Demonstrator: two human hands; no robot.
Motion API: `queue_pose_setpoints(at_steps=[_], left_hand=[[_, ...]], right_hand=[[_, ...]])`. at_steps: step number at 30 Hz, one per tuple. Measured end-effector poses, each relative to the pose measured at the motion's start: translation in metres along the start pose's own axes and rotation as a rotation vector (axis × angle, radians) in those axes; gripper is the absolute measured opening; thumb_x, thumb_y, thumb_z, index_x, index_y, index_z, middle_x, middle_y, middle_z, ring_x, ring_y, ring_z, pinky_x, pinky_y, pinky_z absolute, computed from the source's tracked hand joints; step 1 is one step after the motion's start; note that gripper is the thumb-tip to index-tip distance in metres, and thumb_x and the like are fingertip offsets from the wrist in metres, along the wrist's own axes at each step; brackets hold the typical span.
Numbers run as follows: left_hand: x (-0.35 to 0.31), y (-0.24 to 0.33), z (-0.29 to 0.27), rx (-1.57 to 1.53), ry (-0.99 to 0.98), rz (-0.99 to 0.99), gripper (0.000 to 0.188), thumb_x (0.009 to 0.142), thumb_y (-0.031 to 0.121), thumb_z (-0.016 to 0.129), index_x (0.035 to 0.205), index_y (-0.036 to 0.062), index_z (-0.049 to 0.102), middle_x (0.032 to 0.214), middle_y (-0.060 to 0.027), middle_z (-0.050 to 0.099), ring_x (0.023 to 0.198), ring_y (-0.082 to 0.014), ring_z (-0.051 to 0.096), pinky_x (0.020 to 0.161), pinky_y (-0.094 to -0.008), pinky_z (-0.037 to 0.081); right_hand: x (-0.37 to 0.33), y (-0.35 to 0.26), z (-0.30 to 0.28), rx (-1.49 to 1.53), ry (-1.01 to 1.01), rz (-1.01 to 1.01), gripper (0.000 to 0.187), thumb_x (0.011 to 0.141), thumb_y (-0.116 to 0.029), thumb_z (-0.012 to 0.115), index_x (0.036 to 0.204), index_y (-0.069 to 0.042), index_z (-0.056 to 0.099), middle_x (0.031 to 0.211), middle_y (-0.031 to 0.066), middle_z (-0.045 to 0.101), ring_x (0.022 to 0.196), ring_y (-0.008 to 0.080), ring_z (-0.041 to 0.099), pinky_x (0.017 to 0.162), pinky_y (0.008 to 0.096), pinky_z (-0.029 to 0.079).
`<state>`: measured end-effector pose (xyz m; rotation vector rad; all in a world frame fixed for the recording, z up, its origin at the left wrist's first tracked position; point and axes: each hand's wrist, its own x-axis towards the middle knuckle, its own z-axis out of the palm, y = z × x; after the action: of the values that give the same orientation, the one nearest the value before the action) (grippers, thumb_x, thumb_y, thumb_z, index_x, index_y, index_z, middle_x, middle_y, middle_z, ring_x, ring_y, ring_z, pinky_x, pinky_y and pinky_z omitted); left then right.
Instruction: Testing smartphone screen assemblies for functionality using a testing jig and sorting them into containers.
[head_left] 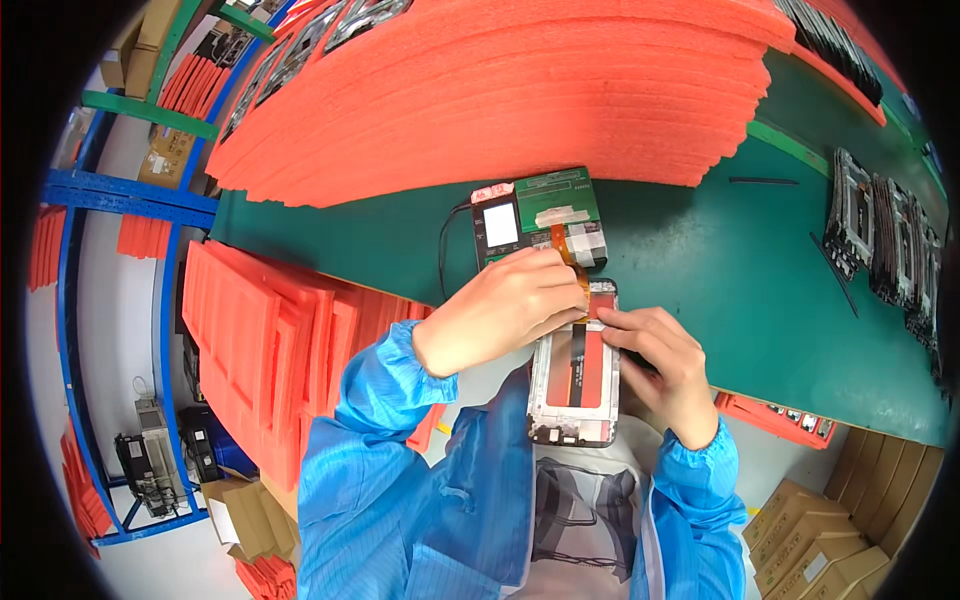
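A phone screen assembly in its frame (543, 405), with a red back panel and a black ribbon down its middle, lies at the front edge of the green bench. My left hand (510, 300) is closed at its upper end, fingertips pinched where an orange flex cable (559, 238) comes down; the tips are partly hidden. The cable runs from a small test box (552, 190) with a green board, tape and a lit white display (499, 225). My right hand (662, 362) grips the assembly's right side, its index fingertip near the cable's end.
Stacked red foam sheets (480, 110) rise behind the test box, and red foam trays (265, 350) stand at the left. Several phone frames (890, 235) line the bench's right side, near thin black sticks (764, 181). Cardboard boxes (820, 540) sit below right; blue shelving (130, 195) stands left.
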<state>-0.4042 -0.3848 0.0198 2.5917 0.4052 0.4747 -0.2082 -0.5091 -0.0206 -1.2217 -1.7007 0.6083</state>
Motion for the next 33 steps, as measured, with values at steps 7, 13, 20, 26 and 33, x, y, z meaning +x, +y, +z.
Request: queue_pose_setpoints(at_steps=[7,13,20,26,33], left_hand=[[0.009,0.000,0.002,0.119,-0.106,0.003,0.011,0.079,0.004,0.071,0.086,0.0025,0.062,0.081,-0.0094,0.057,0.081,-0.0287,0.057,0.075,-0.0382,0.050],[0.000,0.000,-0.002,-0.093,0.025,-0.131,0.011,0.086,0.007,0.068,0.094,0.0009,0.064,0.087,-0.0127,0.062,0.084,-0.0310,0.061,0.076,-0.0380,0.051],[-0.022,0.013,-0.005,-0.275,0.171,-0.261,0.011,0.091,0.008,0.064,0.098,-0.0011,0.066,0.092,-0.0144,0.066,0.087,-0.0309,0.066,0.078,-0.0383,0.053],[-0.061,0.015,0.018,-0.473,0.368,-0.379,0.013,0.093,0.010,0.064,0.099,-0.0002,0.068,0.094,-0.0118,0.070,0.089,-0.0254,0.068,0.080,-0.0355,0.053],[-0.095,0.023,0.025,-0.596,0.515,-0.507,0.013,0.094,0.012,0.063,0.100,0.0016,0.068,0.095,-0.0109,0.071,0.090,-0.0245,0.069,0.080,-0.0337,0.053]], right_hand=[[-0.001,0.006,0.001,0.014,0.004,0.017,0.029,0.068,0.008,0.071,0.097,0.002,0.067,0.110,0.0146,0.070,0.095,0.0319,0.066,0.079,0.0358,0.054],[-0.002,-0.002,-0.012,0.179,0.047,0.040,0.024,0.067,0.005,0.075,0.090,0.003,0.067,0.098,0.0157,0.072,0.081,0.0259,0.068,0.072,0.0341,0.055],[0.002,-0.045,-0.058,0.481,0.111,0.310,0.010,0.082,0.006,0.071,0.081,0.002,0.062,0.068,0.0022,0.061,0.055,0.0065,0.059,0.045,0.0216,0.039],[0.095,-0.116,-0.123,0.259,0.342,0.384,0.015,0.090,-0.014,0.070,0.081,-0.005,0.061,0.064,-0.0049,0.056,0.048,0.0014,0.047,0.042,0.0195,0.032],[0.250,-0.051,-0.198,-0.002,0.210,0.242,0.026,0.095,-0.026,0.065,0.092,0.000,0.068,0.062,-0.0069,0.053,0.049,0.0019,0.044,0.045,0.0202,0.030]])
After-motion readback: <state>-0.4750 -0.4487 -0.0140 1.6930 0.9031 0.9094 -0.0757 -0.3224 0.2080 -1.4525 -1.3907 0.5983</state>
